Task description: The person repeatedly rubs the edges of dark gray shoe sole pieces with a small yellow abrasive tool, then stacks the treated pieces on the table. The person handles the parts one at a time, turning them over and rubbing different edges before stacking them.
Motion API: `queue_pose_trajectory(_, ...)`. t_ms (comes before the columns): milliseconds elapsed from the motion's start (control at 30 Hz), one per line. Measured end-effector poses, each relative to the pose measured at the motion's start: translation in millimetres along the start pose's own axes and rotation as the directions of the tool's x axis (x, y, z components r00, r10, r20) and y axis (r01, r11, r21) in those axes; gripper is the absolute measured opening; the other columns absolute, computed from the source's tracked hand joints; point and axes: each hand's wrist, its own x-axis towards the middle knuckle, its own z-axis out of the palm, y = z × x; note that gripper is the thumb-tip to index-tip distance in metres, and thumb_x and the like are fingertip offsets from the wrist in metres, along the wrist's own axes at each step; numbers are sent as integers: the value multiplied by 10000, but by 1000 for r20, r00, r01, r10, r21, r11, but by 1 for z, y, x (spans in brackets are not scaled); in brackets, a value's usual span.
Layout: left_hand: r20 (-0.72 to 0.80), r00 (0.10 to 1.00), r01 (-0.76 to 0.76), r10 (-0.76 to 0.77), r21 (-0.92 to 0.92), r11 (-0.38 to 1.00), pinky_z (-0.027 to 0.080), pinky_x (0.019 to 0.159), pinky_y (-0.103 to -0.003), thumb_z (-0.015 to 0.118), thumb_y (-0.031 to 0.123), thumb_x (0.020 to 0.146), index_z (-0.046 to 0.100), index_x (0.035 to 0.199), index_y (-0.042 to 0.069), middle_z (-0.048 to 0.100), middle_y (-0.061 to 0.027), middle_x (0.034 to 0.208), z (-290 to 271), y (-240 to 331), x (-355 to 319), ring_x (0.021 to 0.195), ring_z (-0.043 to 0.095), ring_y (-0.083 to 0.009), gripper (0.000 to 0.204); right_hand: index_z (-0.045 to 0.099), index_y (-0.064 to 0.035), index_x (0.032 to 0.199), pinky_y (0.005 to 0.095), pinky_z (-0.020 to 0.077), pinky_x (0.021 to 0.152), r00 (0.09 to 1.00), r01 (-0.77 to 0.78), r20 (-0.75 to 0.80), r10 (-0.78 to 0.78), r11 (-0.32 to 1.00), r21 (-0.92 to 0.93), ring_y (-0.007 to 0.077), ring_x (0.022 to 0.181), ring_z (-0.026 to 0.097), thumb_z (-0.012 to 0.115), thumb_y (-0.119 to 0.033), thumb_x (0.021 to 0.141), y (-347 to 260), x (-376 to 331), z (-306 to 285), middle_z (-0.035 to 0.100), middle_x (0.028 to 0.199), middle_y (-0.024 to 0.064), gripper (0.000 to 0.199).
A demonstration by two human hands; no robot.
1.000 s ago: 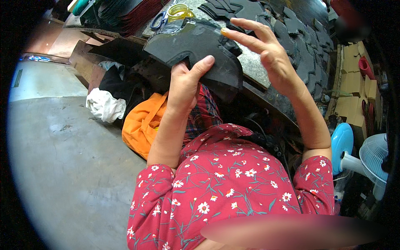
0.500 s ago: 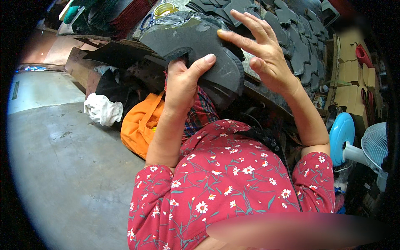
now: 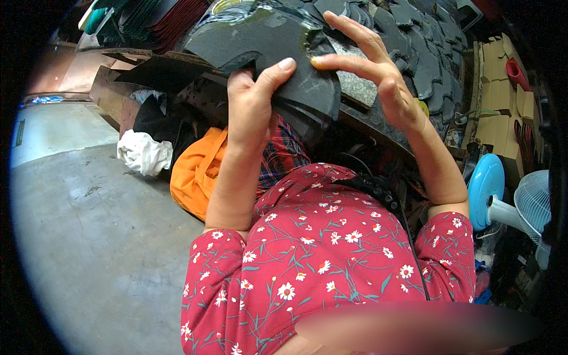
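Behind black sheet (image 3: 266,53): perhaps more cutouts (image 3: 426,65)

Grey concrete floor (image 3: 89,236); cardboard boxes (image 3: 494,100); pale fan (image 3: 532,204) right.

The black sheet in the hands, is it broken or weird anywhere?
Yes. The black sheet has a ragged, torn-looking edge near its top right, just above the right hand's fingertip. It also has a notch cut in by the left hand, whose thumb presses on it. I cannot tell if the tear is damage.
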Motion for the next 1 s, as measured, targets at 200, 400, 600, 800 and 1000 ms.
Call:
queue_pose_trajectory(200, -63, 998, -19, 14, -88, 996, 579, 760, -286, 668, 52, 869, 610, 1069, -71, 672, -128, 985, -2, -1, 10, 825, 691, -185, 243, 756, -188, 1141, 497, 85, 1183, 999, 52, 11, -51, 987, -154, 329, 1439, 305, 25, -820, 869, -8, -8, -6, 379, 1532, 194, 1003)
queue_pose_trajectory(400, -68, 997, -36, 29, -115, 993, 582, 749, -285, 660, 53, 879, 619, 1049, -64, 678, -112, 964, -2, -4, 14, 824, 693, -179, 210, 694, -278, 1246, 505, 69, 1179, 980, 108, -77, -184, 813, -572, 311, 1400, 362, 110, -765, 920, -13, -17, 8, 444, 1499, 131, 827)
queue_pose_trajectory(600, -110, 992, -76, 70, -56, 996, 546, 788, -271, 681, 64, 868, 638, 1033, -54, 674, -89, 962, -1, -5, 17, 836, 665, -155, 207, 747, -239, 1133, 490, 89, 1184, 965, 232, -50, -256, 930, -286, 319, 1359, 427, 38, -794, 888, -14, -12, -10, 525, 1424, 158, 933)
queue_pose_trajectory(800, -60, 993, -104, 106, 36, 994, 526, 811, -272, 700, 72, 856, 654, 1006, -47, 671, -75, 983, 6, -9, 9, 851, 648, -153, 197, 729, -264, 1182, 483, 71, 1188, 980, 115, -55, -191, 771, -626, 283, 1348, 435, 85, -758, 920, -9, -11, -5, 533, 1429, 95, 853)
queue_pose_trajectory(1000, -84, 993, -81, 81, 11, 997, 515, 836, -274, 678, 53, 859, 629, 1080, -55, 659, -86, 1039, 1, -9, 14, 893, 640, -160, 250, 774, -231, 1057, 493, 96, 1186, 985, 167, 1, -175, 942, -290, 308, 1339, 453, 56, -776, 906, -10, -18, -8, 581, 1370, 129, 914)
